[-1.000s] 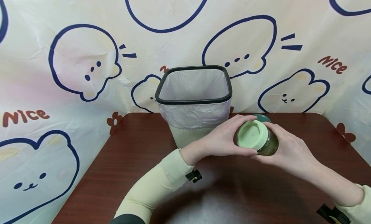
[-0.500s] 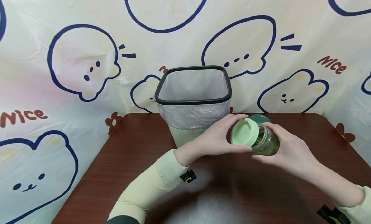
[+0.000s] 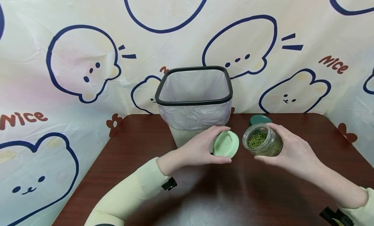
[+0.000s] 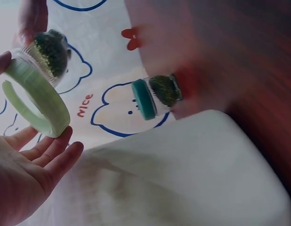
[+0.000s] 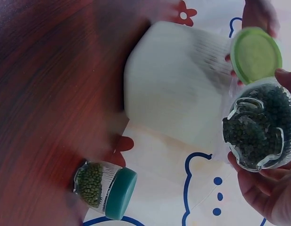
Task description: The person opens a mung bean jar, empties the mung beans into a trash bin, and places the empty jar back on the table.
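In the head view my left hand (image 3: 201, 148) pinches a light green lid (image 3: 226, 144) by its edge, thumb below and fingers above. To its right my right hand (image 3: 292, 151) grips a clear jar (image 3: 268, 143), tilted so its uncovered mouth faces left. Green beans, like mung beans, (image 3: 257, 140) show inside it. Lid and jar are apart, a small gap between them. The right wrist view shows the jar's base (image 5: 253, 132) with the beans behind the glass. Behind the held jar stands a second jar with a teal lid (image 3: 260, 119), also part filled with green beans (image 5: 90, 183).
A pale bin (image 3: 184, 136) with a black rim (image 3: 194, 103) and a clear plastic liner (image 3: 195, 117) stands at the back, left of the jars. The dark wood table (image 3: 140, 135) meets a cartoon-printed cloth (image 3: 175, 31) behind it.
The light green lid has come off the jar and moved left with my left hand, uncovering the beans. My right hand and the jar have hardly moved.
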